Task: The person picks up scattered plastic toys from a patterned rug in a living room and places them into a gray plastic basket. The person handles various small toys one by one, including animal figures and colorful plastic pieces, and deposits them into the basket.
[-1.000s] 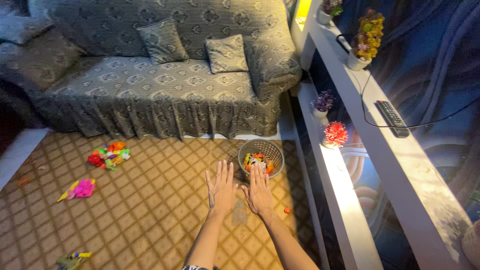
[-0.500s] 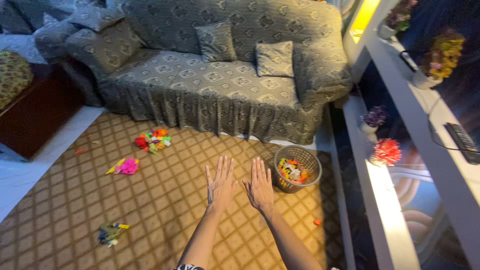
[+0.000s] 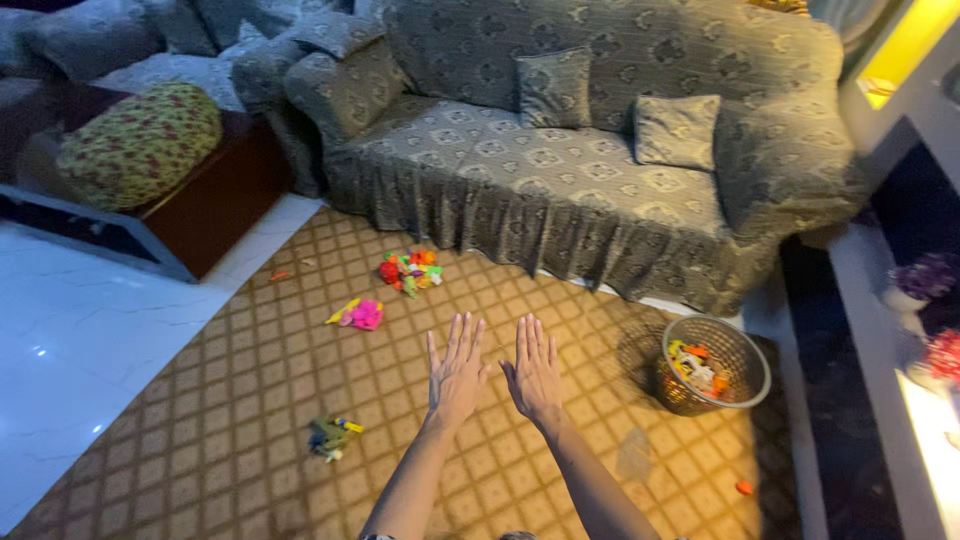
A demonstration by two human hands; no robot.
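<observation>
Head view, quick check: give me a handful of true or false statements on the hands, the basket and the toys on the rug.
1. Both hands, left hand and right hand, are open and hold nothing. True.
2. The wicker basket is empty. False: small colourful toys lie inside it.
3. A heap of colourful toys lies on the rug near the front of the sofa. True.
4. The basket stands to the left of the hands. False: it stands to their right.
5. The pink toy is in the left hand. False: it lies on the rug, apart from both hands.
</observation>
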